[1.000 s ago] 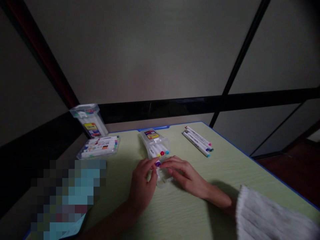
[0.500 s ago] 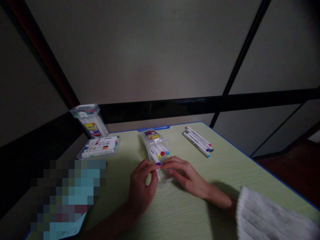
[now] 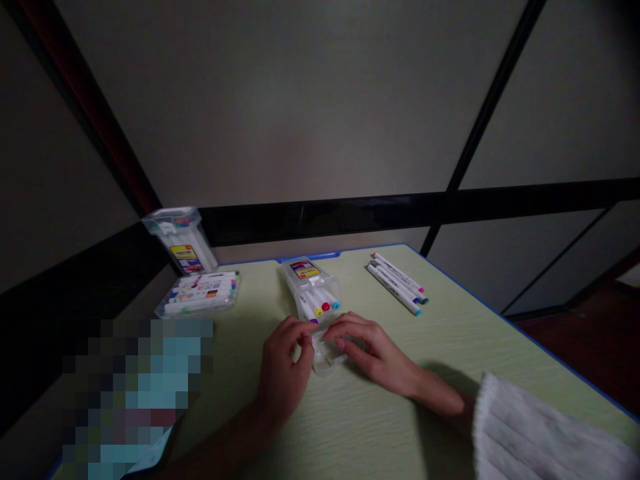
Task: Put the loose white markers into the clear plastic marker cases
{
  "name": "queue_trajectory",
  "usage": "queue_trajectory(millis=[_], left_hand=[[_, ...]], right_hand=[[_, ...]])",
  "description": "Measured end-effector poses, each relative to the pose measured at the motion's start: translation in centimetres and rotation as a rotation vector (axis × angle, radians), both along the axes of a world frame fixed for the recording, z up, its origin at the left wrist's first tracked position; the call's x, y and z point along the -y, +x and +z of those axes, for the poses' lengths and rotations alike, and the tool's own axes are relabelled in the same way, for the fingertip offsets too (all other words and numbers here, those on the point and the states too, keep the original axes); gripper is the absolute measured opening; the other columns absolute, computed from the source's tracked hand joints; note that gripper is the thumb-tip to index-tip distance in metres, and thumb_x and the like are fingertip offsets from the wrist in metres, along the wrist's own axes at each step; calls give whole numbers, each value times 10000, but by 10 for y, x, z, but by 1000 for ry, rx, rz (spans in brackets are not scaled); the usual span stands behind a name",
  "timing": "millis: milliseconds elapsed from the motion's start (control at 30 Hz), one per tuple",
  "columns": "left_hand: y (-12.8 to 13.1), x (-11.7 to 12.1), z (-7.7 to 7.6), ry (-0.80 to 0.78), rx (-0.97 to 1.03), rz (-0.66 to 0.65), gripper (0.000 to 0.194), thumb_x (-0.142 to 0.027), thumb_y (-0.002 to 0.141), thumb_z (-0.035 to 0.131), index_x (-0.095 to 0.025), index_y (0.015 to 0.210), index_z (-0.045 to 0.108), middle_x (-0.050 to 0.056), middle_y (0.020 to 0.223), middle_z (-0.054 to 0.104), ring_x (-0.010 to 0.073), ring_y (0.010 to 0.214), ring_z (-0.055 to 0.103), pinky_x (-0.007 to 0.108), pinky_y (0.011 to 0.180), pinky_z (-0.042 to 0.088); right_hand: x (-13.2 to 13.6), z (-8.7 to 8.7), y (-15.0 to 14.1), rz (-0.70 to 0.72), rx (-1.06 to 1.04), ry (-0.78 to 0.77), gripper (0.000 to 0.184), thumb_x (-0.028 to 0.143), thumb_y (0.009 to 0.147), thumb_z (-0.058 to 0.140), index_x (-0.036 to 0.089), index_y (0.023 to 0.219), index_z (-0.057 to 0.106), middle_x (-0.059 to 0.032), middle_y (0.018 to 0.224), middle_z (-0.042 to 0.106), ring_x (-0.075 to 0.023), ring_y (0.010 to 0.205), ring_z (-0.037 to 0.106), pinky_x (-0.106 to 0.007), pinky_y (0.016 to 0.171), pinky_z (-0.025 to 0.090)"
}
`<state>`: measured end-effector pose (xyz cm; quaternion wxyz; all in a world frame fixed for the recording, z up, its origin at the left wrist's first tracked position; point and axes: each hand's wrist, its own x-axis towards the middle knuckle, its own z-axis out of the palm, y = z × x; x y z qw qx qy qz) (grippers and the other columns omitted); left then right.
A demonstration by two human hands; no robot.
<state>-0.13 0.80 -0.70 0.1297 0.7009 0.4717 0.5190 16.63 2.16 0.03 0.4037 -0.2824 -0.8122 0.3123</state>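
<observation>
A clear plastic marker case lies in the middle of the table, its hinged lid folded open toward me. White markers with yellow, red and light-blue ends show in its mouth. A purple-ended marker lies at the left of them. My left hand has its index fingertip at the purple end, thumb apart from the finger. At the lid, the bent fingers and thumb of my right hand rest on its right side, partly covering it.
Several loose white markers lie at the back right of the table. At the back left, a filled clear case stands upright behind a flat pack of markers. A blurred-out blue object lies at front left.
The purple-ended marker has slid farther into the case, away from me. My left fingers have parted slightly from my right fingertips; the right hand has hardly moved.
</observation>
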Motion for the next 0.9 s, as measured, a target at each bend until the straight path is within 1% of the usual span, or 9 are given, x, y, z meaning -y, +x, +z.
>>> queue_trajectory(millis=[300,533,633,767,900], left_hand=[[0,-2,1,-107,30,18,209,-113,721,479,-144,800,671,2,642,572,93,538,502,187,498,389],[-2,-4,-3,-155,55,16,239,-124,708,488,-144,864,669,3,667,580,102,567,522,193,505,395],[-2,-4,-3,-167,69,22,240,-117,707,486,-147,860,668,-1,661,575,99,567,524,189,507,399],[-1,-5,-3,-176,81,28,250,-113,707,482,-150,870,668,-6,651,569,93,551,517,182,497,394],[0,-5,-3,-181,75,36,224,-125,718,476,-148,836,664,-6,650,566,92,537,506,186,489,386]], right_hand=[[0,0,0,-3,12,13,150,192,871,466,185,874,616,-64,868,633,-167,845,571,-307,757,444],[0,1,0,-1,16,26,154,189,870,465,185,874,618,-67,873,639,-173,853,573,-313,758,447],[1,1,-1,-9,18,17,156,177,866,463,187,872,619,-63,859,636,-175,848,575,-311,757,447],[0,0,0,-84,0,2,165,144,851,461,184,892,616,-65,881,639,-186,875,573,-327,784,438],[-3,-3,2,-212,-60,-41,160,132,835,465,177,889,610,-73,892,635,-195,877,572,-343,795,439]])
